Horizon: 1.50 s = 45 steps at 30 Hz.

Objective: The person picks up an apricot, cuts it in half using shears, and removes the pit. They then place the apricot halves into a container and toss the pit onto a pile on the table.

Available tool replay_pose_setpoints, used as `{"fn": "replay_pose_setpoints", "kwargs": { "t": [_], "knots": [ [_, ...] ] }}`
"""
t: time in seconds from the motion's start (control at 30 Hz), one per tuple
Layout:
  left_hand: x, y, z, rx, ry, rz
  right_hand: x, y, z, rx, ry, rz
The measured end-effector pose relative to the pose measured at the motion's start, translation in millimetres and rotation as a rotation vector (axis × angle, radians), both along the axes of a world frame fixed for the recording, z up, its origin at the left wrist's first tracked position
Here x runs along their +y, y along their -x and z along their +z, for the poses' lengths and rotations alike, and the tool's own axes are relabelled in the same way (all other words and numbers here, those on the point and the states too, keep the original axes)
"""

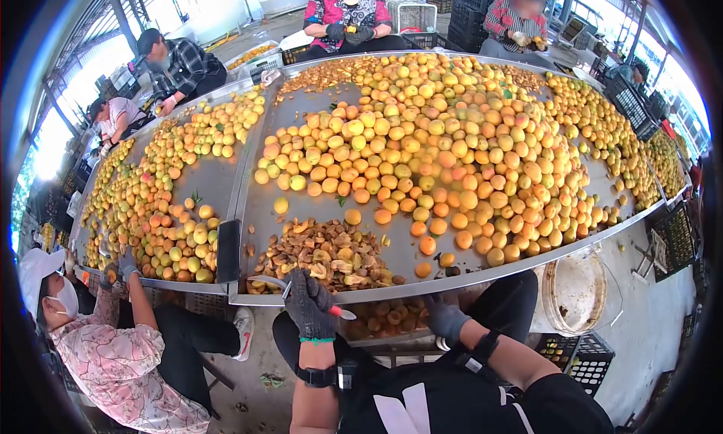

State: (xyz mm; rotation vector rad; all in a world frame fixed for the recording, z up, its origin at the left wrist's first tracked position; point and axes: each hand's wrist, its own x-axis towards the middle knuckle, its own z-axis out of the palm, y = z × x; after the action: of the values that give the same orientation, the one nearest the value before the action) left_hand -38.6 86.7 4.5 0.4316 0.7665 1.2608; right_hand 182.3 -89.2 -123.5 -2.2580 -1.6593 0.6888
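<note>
My left hand, in a dark grey glove, is closed on a knife-like tool. The tool's red and pale end sticks out to the right, and a thin curved metal part shows on the left at the table edge. Just beyond this hand lies a heap of brown-orange apricot pits and scraps. My right hand, also gloved, is low beneath the table rim; its fingers are mostly hidden, and I cannot see what it holds. Between my hands, under the edge, sits a container of halved apricots.
Whole apricots cover much of the metal table, which has a raised rim and a divider. A white bucket and black crates stand at right. A co-worker sits close on my left; others sit across.
</note>
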Motion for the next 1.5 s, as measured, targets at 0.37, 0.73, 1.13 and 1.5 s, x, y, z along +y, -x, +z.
{"fn": "replay_pose_setpoints", "kwargs": {
  "t": [0.37,0.73,1.13,1.5],
  "knots": [
    [-29.3,-15.5,-14.9,0.201,0.125,-0.160,135.4,-79.6,128.0,-0.223,-0.398,-0.069],
    [-58.5,-16.5,-2.4,0.295,0.166,-0.319,138.8,-93.8,126.5,0.233,-0.281,-0.195],
    [-85.9,-49.0,-30.5,1.321,-0.904,-0.626,31.5,12.6,112.9,1.271,-0.139,-0.001],
    [-80.1,-26.5,-19.8,0.903,-0.888,-0.849,17.1,-7.1,124.6,2.081,-0.220,-0.284]
  ]
}}
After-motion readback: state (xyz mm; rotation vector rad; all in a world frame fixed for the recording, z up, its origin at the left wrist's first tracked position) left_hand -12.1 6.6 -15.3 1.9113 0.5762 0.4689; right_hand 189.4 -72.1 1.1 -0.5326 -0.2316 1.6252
